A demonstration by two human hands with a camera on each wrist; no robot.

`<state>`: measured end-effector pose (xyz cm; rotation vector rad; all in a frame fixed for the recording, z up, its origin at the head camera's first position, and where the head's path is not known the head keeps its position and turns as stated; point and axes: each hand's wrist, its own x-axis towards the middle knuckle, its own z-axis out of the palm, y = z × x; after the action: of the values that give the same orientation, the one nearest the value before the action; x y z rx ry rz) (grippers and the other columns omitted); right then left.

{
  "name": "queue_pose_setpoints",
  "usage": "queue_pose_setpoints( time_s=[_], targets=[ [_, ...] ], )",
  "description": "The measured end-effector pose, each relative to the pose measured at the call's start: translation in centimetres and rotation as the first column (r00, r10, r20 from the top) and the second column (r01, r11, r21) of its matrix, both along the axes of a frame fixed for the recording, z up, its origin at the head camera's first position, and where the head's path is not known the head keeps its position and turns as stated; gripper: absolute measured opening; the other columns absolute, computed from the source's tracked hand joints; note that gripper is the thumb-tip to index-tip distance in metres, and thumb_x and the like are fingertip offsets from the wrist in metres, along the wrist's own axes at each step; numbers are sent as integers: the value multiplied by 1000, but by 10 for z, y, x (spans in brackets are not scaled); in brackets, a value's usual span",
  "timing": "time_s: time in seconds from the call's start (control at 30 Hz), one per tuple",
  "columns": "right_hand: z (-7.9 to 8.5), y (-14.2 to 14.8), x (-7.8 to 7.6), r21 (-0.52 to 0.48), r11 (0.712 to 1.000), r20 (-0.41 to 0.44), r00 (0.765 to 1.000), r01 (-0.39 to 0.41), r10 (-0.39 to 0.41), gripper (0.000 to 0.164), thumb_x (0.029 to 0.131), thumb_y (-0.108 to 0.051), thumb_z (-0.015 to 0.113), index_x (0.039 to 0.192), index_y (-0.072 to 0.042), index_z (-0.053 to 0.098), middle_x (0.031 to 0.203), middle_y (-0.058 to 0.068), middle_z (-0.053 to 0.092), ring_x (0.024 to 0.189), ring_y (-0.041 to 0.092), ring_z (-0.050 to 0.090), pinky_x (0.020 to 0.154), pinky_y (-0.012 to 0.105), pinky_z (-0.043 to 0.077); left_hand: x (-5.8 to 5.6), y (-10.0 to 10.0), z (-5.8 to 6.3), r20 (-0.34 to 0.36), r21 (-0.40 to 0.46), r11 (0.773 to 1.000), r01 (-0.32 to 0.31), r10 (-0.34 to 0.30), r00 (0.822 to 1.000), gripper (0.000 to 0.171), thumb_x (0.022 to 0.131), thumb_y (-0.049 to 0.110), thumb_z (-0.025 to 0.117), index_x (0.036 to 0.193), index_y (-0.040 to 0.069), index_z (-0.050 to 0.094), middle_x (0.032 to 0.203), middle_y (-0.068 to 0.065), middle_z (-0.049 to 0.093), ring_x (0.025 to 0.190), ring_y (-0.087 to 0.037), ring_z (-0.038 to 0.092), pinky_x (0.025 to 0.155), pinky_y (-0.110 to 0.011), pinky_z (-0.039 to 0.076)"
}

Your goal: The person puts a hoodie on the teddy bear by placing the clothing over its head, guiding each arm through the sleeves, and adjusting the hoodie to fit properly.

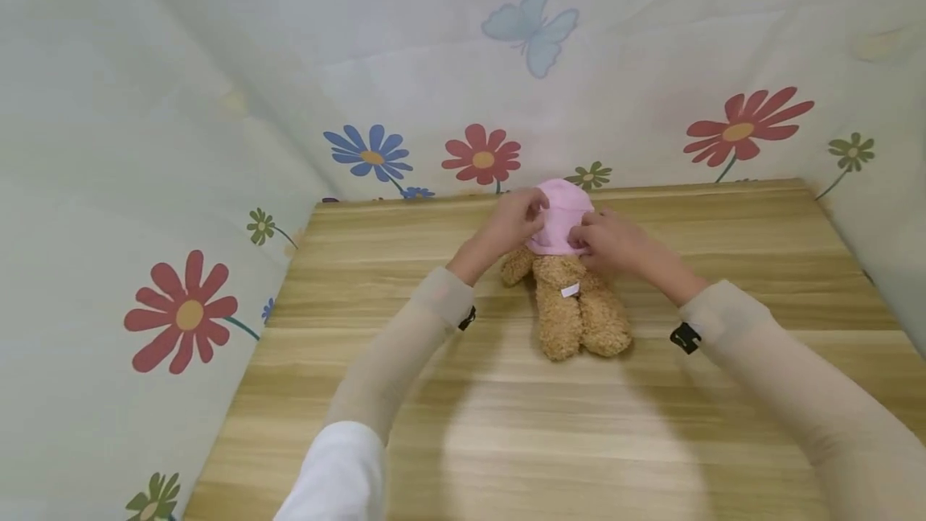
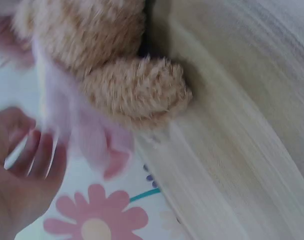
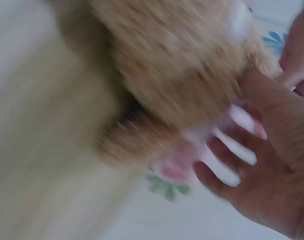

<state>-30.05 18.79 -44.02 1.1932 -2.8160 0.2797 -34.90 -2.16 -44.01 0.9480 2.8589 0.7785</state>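
Teddy bear: a curly brown teddy bear (image 1: 560,312) lies on the far part of the wooden table (image 1: 579,424), close to the back wall (image 1: 405,55). Its legs point toward the person.
Bear's arm: one furry arm (image 1: 515,267) sticks out beside the left hand (image 1: 515,219).
Tag: a small white tag (image 1: 570,290) is on the bear's middle, just above the legs.
Pink cloth: soft pink cloth (image 1: 563,219), round like a cap, covers the bear's head.
Left hand: the fingers are bent and pinch the pink cloth along its left side.
Right hand: the right hand (image 1: 615,241) pinches the pink cloth low on its right side. In the right wrist view, its thumb is up against the brown fur.
Blurry bits: both wrist views are smeary, so I cannot tell how tight the hands squeeze.
Sleeves: a beige sleeve (image 1: 394,352) covers the left forearm, with a white sleeve (image 1: 340,473) higher up. Another beige sleeve (image 1: 767,368) is on the right arm.
Black bits: a little black clip (image 1: 685,338) hangs under the right wrist.
Wall pictures: a pale blue butterfly (image 1: 531,29) is up high. Below it are a red flower (image 1: 482,159) and a blue flower (image 1: 371,155).
Left wall: a big red flower (image 1: 190,314) is there.
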Motion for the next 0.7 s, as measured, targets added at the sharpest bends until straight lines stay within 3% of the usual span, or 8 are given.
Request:
queue_pose_setpoints(
  time_s=[0.07, 0.17, 0.2, 0.3, 0.4, 0.5, 0.6, 0.7],
  targets=[
    [13, 0, -4, 42, 996, 47, 996, -79, 77, 3, 82, -9, 65, 85, -11, 66, 79, 4, 61, 76, 23, 52, 76, 42, 42, -5, 8, 0, -96, -72, 996, -61, 54, 994, 35, 91, 21, 63, 124, 11, 57, 118, -6, 56, 106, -19, 52, 90, -26, 43],
    [27, -3, -11, 58, 990, 231, 966, -131, 115, 12, 92, -11, 57, 95, -7, 69, 86, 6, 66, 80, 20, 58, 79, 42, 46, -10, 17, -4, -163, -171, 978, -119, 91, 982, 35, 92, 28, 62, 123, 13, 58, 124, -4, 53, 113, -21, 47, 97, -27, 38],
    [31, -4, -14, 38, 994, 305, 948, -104, 87, 14, 94, -10, 54, 99, -5, 67, 88, 8, 66, 78, 20, 58, 77, 41, 46, -11, 18, -6, -181, -175, 975, -134, 102, 978, 30, 92, 28, 62, 117, 12, 61, 119, -4, 55, 109, -21, 49, 94, -28, 40],
    [33, -7, -19, -46, 997, 412, 910, 60, -36, 20, 96, -7, 51, 114, 3, 53, 95, 16, 62, 75, 24, 59, 71, 41, 48, -11, 21, -9, -217, -157, 974, -165, 129, 968, 13, 91, 24, 63, 95, 11, 64, 99, -3, 59, 93, -19, 54, 82, -29, 43],
    [23, -13, -23, -150, 960, 365, 916, 236, -168, 40, 94, -7, 54, 128, 7, 38, 111, 28, 53, 88, 36, 59, 78, 46, 49, -9, 22, -14, -257, -185, 971, -154, 103, 961, 11, 95, 19, 57, 89, 10, 61, 86, -3, 57, 82, -17, 54, 72, -27, 44],
    [8, -19, -27, -161, 929, 237, 927, 334, -293, 48, 95, -11, 56, 135, 6, 36, 124, 31, 44, 104, 43, 54, 87, 51, 46, -5, 25, -18, -322, -249, 959, -138, 52, 945, 13, 100, 15, 47, 97, 7, 57, 89, -5, 55, 81, -17, 54, 72, -26, 45],
    [-3, -25, -30, -148, 912, 87, 923, 383, -374, 37, 96, -13, 54, 128, 4, 46, 119, 28, 47, 101, 42, 55, 83, 51, 48, -5, 25, -20, -371, -222, 962, -161, 70, 926, 15, 100, 15, 45, 102, 5, 56, 97, -7, 54, 88, -20, 53, 78, -29, 45],
    [-9, -31, -32, -165, 898, -8, 910, 408, -415, 25, 97, -14, 52, 116, 1, 56, 108, 21, 52, 87, 38, 58, 71, 49, 50, -7, 19, -19, -328, -141, 970, -196, 141, 934, 16, 99, 19, 50, 107, 9, 58, 105, -6, 53, 96, -21, 51, 86, -30, 43]
  ],
)
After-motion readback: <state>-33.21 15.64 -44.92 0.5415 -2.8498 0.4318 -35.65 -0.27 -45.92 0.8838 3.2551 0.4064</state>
